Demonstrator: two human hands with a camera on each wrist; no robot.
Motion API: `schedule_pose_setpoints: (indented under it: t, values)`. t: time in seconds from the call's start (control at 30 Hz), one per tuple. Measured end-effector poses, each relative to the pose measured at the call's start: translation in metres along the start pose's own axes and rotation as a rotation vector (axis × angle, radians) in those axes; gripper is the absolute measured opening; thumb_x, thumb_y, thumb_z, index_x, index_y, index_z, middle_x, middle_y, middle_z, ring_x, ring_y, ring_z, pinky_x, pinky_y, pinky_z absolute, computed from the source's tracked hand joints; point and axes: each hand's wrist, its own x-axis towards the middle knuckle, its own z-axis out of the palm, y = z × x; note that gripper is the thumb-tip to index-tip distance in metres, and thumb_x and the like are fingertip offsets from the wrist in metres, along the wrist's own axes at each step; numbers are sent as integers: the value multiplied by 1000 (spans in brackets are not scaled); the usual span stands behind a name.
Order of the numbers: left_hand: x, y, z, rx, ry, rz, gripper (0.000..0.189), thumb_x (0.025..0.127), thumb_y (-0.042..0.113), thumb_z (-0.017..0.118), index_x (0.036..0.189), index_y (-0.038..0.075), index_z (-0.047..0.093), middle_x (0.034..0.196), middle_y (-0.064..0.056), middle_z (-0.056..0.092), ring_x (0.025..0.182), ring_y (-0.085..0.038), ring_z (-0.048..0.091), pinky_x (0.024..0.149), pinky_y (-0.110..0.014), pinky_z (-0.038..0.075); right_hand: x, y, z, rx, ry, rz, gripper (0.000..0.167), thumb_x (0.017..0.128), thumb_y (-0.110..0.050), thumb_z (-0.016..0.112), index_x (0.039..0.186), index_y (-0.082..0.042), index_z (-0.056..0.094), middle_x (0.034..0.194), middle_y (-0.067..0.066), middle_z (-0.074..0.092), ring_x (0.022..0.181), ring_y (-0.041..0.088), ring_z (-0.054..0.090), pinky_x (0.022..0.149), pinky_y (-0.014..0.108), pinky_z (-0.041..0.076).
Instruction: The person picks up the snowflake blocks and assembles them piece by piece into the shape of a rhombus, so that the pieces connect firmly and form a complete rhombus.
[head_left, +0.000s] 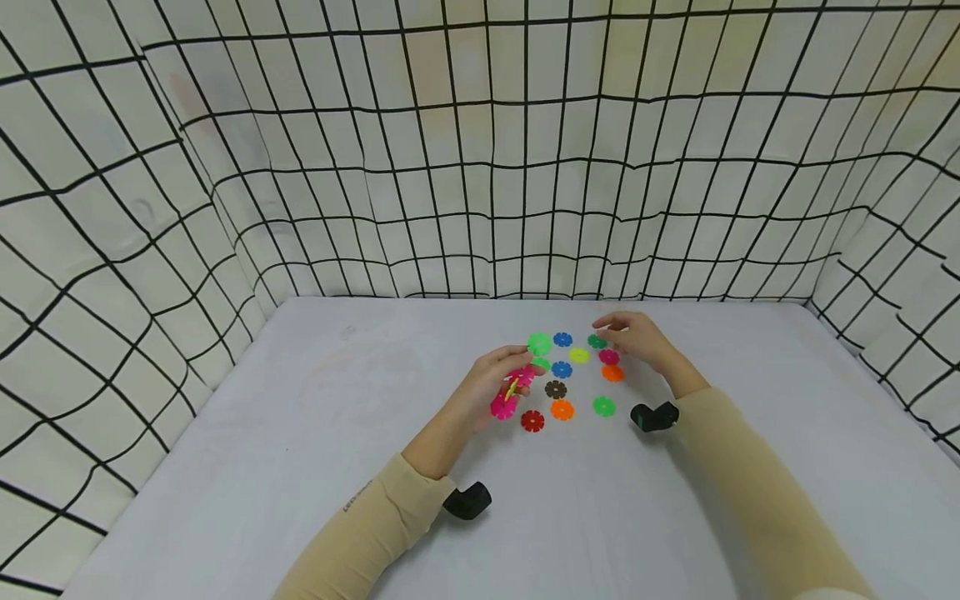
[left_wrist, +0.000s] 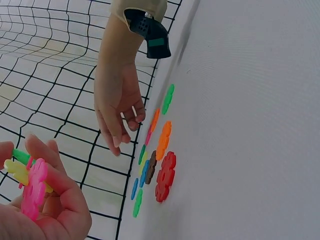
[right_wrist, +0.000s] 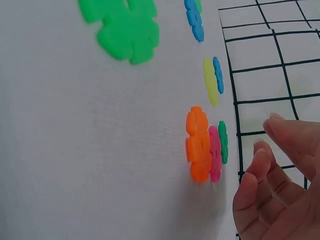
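Note:
My left hand point(head_left: 480, 387) holds a joined group of flower-shaped plastic discs point(head_left: 503, 407). In the left wrist view its pink disc point(left_wrist: 35, 190) faces out, with a yellow disc point(left_wrist: 18, 172) and a green disc point(left_wrist: 21, 156) slotted in behind, partly hidden by fingers. My right hand point(head_left: 639, 340) hovers at the far right of the loose discs, its fingers loosely bent with nothing between thumb and fingertips. Nearest to it are a dark green disc point(head_left: 596, 342), a magenta disc point(head_left: 609, 357) and an orange disc point(head_left: 612, 373) on the table.
More loose discs lie flat on the white table point(head_left: 337, 417): a red one point(head_left: 532, 421), another orange point(head_left: 562, 409), a brown point(head_left: 556, 389), a yellow point(head_left: 578, 355), two blue point(head_left: 562, 369) and light green ones point(head_left: 603, 406). A black-gridded wall point(head_left: 525, 192) rises behind the table's far edge.

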Motion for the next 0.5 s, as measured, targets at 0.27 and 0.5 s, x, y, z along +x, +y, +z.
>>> schedule_pose_setpoints:
  t: [0.27,0.5]
  values:
    - [1,-3,-1,8,-8,8,47,105,25,55,142,-5,51,111,-10,72,69,-10,59,66,-16,50,14,3,0,-37,-37,88,36,104,-17,59,135,2,61,137,28,54,88,24,53,80,31,44]
    - [1,-2,-1,11,-9,3,47,105,24,55,142,-4,51,109,-7,71,69,-10,59,65,-16,50,23,7,-1,-47,-81,126,39,101,-20,63,133,3,61,128,25,56,82,22,51,77,31,42]
